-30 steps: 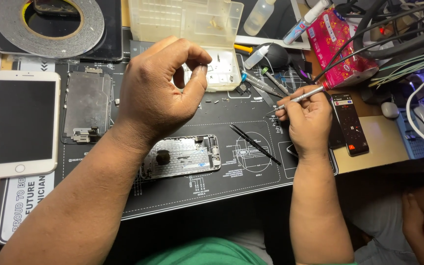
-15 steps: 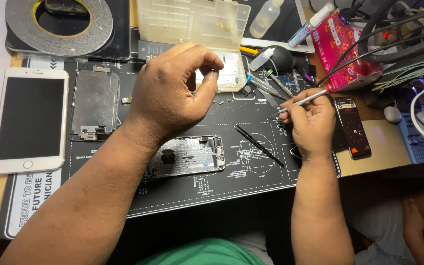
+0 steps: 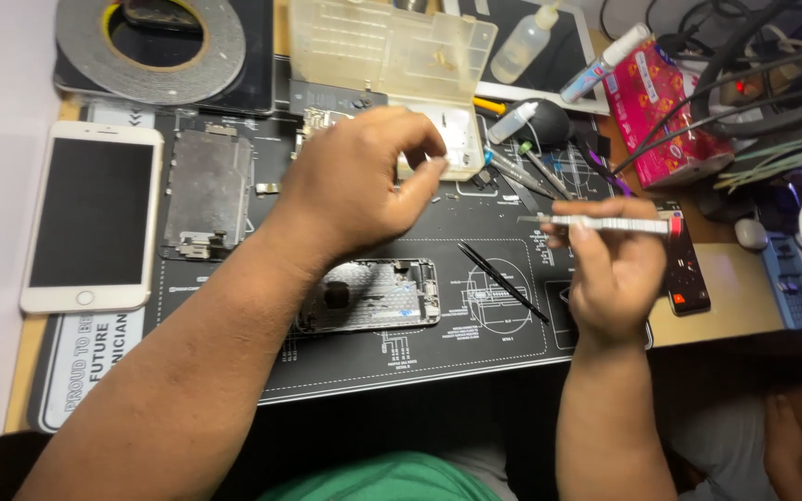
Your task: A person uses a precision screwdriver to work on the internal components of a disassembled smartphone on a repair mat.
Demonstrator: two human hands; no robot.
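Over the black repair mat (image 3: 345, 371), the left hand (image 3: 359, 190) hovers with thumb and fingertips pinched narrow at the clear parts box (image 3: 438, 139); whether anything tiny sits between them is hard to tell. At three o'clock from it, the right hand (image 3: 610, 274) grips a slim silver screwdriver (image 3: 605, 224) held level. At six o'clock below the left hand lies the opened phone chassis (image 3: 373, 295), with black tweezers (image 3: 503, 283) just beside it.

Left hand (image 3: 350, 190) pinched, right hand (image 3: 610, 269) gripping.
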